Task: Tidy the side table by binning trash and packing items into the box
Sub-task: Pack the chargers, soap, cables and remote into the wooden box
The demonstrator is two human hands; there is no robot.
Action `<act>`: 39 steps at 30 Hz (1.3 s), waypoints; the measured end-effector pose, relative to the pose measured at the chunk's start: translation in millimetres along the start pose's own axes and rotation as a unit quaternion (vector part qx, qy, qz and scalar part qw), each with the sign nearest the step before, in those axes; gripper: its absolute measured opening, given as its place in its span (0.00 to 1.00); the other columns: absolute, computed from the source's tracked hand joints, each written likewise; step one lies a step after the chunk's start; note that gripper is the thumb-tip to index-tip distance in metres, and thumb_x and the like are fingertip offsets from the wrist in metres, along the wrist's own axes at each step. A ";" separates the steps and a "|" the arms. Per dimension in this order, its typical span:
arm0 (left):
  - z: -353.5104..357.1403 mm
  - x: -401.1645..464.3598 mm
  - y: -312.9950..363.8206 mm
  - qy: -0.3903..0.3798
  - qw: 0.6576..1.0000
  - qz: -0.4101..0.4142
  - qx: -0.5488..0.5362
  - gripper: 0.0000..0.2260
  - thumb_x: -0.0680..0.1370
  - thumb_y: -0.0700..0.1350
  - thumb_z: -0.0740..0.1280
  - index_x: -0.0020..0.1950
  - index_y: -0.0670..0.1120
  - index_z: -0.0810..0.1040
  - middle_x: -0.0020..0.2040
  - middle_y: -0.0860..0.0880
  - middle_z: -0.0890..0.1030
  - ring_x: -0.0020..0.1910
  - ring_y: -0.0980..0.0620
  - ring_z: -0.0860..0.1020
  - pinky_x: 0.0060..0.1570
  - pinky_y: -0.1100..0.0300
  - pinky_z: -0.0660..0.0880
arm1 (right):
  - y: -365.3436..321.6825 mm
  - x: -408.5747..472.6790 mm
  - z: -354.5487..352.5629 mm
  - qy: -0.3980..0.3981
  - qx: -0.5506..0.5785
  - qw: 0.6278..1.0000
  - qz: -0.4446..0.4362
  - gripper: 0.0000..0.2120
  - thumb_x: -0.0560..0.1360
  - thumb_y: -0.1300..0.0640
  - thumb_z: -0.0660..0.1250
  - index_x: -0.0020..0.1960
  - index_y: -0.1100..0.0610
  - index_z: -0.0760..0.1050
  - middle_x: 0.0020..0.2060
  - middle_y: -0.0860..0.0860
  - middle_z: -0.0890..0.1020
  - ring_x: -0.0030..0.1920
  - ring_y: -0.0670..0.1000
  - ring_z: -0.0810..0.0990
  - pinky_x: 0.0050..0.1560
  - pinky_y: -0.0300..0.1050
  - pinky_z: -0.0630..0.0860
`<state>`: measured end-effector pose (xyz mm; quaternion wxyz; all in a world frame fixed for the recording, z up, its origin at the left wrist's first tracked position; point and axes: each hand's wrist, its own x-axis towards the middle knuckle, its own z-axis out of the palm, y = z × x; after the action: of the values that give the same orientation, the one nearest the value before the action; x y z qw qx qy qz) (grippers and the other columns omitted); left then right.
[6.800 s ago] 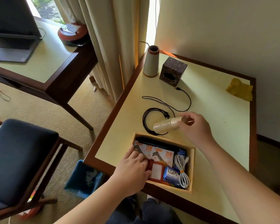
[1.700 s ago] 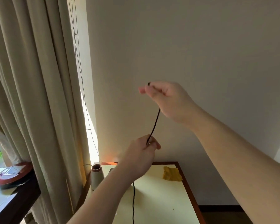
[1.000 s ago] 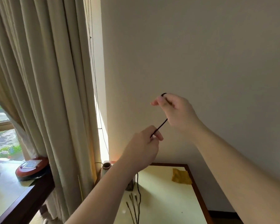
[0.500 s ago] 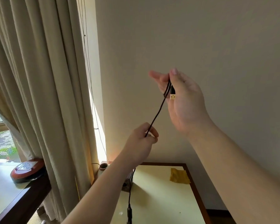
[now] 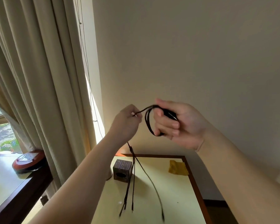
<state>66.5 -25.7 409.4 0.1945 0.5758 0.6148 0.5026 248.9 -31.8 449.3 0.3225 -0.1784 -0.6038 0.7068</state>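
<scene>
Cable (image 5: pixel 148 120) held up over the side-table surface (image 5: pixel 173 191), half coiled between two hands.

Largest first: the surface lies below with a dark cube-shaped holder (image 5: pixel 122 170) near its far left corner and a crumpled yellow scrap (image 5: pixel 177 168) by the far right edge; the box is out of view. The right hand (image 5: pixel 179 125) has its fingers curled round a few loops of the cable, while the left hand (image 5: pixel 128 122) pinches the strand just beside them, the loose ends hanging down toward the surface (several thin tails, plugs too blurred to name). To coil well, I judge each new loop should match the ones already held, the left fingers feeding slack evenly so nothing twists, and the tails gathered last.
</scene>
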 end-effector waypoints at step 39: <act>-5.9 -105.7 -17.1 -0.226 0.874 -0.298 -0.311 0.19 0.78 0.54 0.70 0.52 0.37 0.87 0.43 0.40 0.87 0.32 0.45 0.81 0.39 0.55 0.83 | 162.9 -17.5 -27.2 0.213 -0.259 0.941 0.036 0.28 0.86 0.41 0.54 0.40 0.58 0.80 0.28 0.55 0.82 0.30 0.50 0.78 0.37 0.40 0.72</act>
<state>80.6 -120.7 361.6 0.6379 0.3729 0.5088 0.4418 239.9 -33.7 283.4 0.3605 -0.4239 -0.6766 0.4823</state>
